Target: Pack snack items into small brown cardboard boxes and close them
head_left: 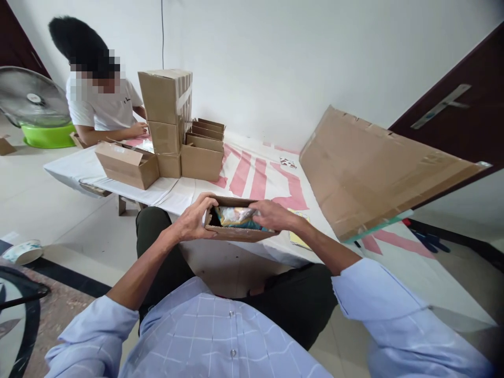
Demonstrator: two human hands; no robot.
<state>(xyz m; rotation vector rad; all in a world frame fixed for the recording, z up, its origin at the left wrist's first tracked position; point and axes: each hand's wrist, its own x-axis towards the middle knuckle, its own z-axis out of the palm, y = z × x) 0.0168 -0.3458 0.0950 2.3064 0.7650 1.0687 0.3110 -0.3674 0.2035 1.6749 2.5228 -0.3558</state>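
A small open cardboard box is held at the near edge of the low table, above my lap. My left hand grips its left end, fingers curled over the rim. My right hand is closed over the right side, with the fingers on a colourful plastic-wrapped packet that lies inside the box. Most of the packet's lower part is hidden by the box wall.
Stacked cardboard boxes and a row of open ones stand on the table, with a longer box to their left. A large flat cardboard sheet leans at the right. Another person sits at the far left end. A fan and a green basin stand behind.
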